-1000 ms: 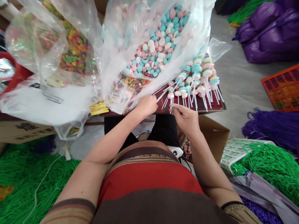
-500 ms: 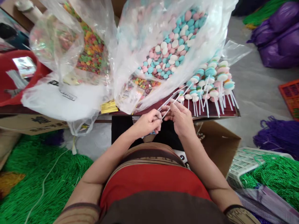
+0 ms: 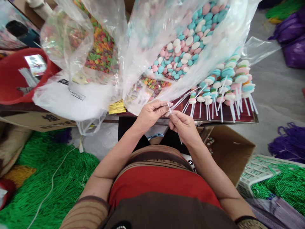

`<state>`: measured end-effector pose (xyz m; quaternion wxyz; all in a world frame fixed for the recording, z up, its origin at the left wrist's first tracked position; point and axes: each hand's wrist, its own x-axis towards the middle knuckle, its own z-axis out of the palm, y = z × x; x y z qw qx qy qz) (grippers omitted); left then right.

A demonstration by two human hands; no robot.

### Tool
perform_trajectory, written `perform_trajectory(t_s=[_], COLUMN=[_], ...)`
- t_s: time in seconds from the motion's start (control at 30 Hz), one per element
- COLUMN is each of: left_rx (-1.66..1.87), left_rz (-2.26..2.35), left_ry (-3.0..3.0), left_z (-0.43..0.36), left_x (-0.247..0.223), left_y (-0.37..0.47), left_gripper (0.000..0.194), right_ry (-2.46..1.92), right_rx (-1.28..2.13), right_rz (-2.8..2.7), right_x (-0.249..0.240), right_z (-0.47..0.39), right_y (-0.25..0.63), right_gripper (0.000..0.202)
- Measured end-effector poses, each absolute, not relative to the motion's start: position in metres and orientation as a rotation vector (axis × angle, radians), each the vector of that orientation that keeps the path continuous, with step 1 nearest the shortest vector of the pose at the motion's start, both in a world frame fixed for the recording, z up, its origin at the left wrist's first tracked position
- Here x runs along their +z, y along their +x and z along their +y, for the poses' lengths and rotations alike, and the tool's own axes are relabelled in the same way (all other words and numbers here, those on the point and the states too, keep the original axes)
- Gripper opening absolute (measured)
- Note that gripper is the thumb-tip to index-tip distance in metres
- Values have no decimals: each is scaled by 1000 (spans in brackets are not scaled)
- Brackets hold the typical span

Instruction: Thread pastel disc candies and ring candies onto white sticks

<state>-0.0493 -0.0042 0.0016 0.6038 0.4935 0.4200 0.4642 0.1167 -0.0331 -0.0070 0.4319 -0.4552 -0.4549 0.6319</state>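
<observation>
A thin white stick [image 3: 169, 107] is held at the table's front edge, its upper end between my two hands and its lower end hanging below. My right hand [image 3: 183, 124] is closed around it. My left hand [image 3: 152, 115] pinches at the upper end; whether a small piece is also between these fingers cannot be made out. Just beyond my fingers lie loose white sticks [image 3: 182, 97]. To their right, candy skewers [image 3: 227, 81] are piled, stacked with pink, white and blue candies. Behind them, a big clear bag [image 3: 177, 52] holds similar round candies.
A bag of small ring candies [image 3: 101, 47] stands at the back left, beside a red basin [image 3: 11, 79]. Yellow strips [image 3: 117, 107] lie on the table edge. Below right are an open cardboard box [image 3: 228, 148] and a white crate [image 3: 257, 171]. Green strands [image 3: 57, 178] cover the floor left.
My left hand has moved up and right to the stick's upper end. My right hand has shifted slightly lower, and the stick now slants the other way. The view has shifted left.
</observation>
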Motion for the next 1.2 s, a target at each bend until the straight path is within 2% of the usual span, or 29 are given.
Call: perform_trajectory(t_s=[0.23,0.5,0.67,0.8,1.07,1.2], left_rx=[1058,1124,1265,1334,1194,1072], left_rz=[1006,1064,1091,1052,1104,1099], left_ry=[1109,950,560,387,352,428], left_z=[-2,0,13,18,-4,-25], left_x=[-2,-3,7,8,-6,-20], left_y=[-44,-38,-43,-50,-53,-53], left_gripper=[44,35,28,33,25,26], right_ry=[-1120,-1159,-941,-801,-971,-1021], right_rx=[1609,1628,1806,1689,1466,1422], right_rz=[-1033,-976,-816,-787,-894,-937], right_x=[-11,-16,-7,-4,-6,-7], right_z=[-32,-32,-29,-24,-22,-25], right_y=[118,120,126,121,111,113], right_gripper=[46,38,37,29,46,44])
